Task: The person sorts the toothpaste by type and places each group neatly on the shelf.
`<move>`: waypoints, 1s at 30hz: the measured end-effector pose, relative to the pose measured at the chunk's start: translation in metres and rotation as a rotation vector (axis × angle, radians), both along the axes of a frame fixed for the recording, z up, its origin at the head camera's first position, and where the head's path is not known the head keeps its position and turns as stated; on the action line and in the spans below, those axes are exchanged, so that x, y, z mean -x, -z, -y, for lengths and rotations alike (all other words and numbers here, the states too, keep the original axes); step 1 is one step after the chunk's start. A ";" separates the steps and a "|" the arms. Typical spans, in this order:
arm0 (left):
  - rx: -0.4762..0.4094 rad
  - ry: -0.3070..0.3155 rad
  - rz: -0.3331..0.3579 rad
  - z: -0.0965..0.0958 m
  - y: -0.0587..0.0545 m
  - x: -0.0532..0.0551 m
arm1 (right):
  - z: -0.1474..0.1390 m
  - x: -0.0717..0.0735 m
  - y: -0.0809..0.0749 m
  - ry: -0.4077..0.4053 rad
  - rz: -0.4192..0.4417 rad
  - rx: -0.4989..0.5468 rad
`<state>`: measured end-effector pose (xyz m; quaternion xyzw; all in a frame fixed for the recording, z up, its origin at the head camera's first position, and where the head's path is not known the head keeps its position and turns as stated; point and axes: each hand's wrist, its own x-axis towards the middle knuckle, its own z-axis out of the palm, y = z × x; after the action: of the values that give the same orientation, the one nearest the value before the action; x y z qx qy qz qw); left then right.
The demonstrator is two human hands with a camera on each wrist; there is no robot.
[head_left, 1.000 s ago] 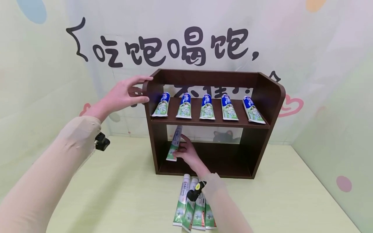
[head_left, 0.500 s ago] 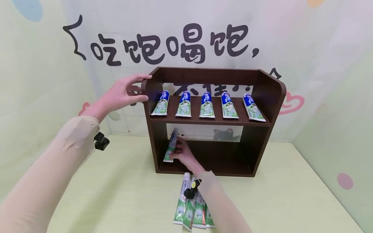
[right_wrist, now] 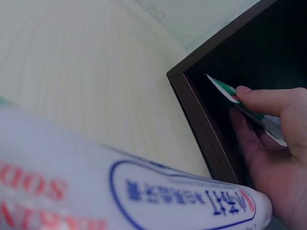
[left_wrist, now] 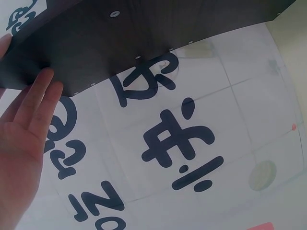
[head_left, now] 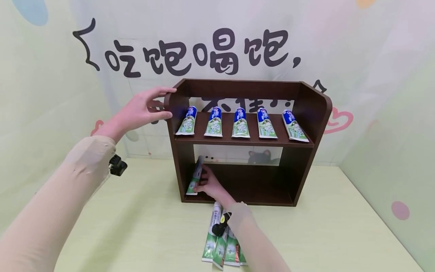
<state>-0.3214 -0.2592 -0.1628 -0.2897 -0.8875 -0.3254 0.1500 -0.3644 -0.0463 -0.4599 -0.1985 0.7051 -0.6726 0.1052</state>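
Note:
A brown two-tier shelf (head_left: 241, 89) stands on the table. At its upper left corner, my left hand (head_left: 137, 110) holds the side panel (left_wrist: 96, 52), fingertips on the top and front edges, other fingers along the outer face. My right hand (head_left: 211, 185) reaches into the lower tier, pinching a green and white toothpaste tube (head_left: 194, 180) between thumb and fingers. This tube leans back, cap end up, its flat green end low by the left wall. In the right wrist view, the thumb (right_wrist: 264, 101) lies across the tube's green end.
Several toothpaste tubes (head_left: 209, 243) lie bunched on the table before the shelf, partly under my right forearm; one white tube (right_wrist: 158, 191) looms close in the right wrist view. Several blue and green tubes (head_left: 241, 126) lie spaced along the upper tier. A printed wall (head_left: 102, 83) stands behind.
My right hand has carried the pinched tube left and down, toward the lower tier's left wall and floor. My left hand stays at the shelf's corner.

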 end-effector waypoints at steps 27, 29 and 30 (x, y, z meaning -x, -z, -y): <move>-0.004 0.000 -0.004 -0.001 0.001 0.000 | 0.003 -0.010 -0.009 -0.009 -0.107 -0.336; -0.001 -0.003 -0.002 -0.001 0.000 0.000 | 0.003 -0.010 -0.009 -0.004 -0.115 -0.353; -0.001 -0.003 -0.001 -0.001 0.000 -0.001 | 0.004 -0.010 -0.009 -0.001 -0.122 -0.359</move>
<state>-0.3209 -0.2585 -0.1630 -0.2884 -0.8877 -0.3254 0.1512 -0.3539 -0.0499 -0.4504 -0.2175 0.8188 -0.5224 0.0964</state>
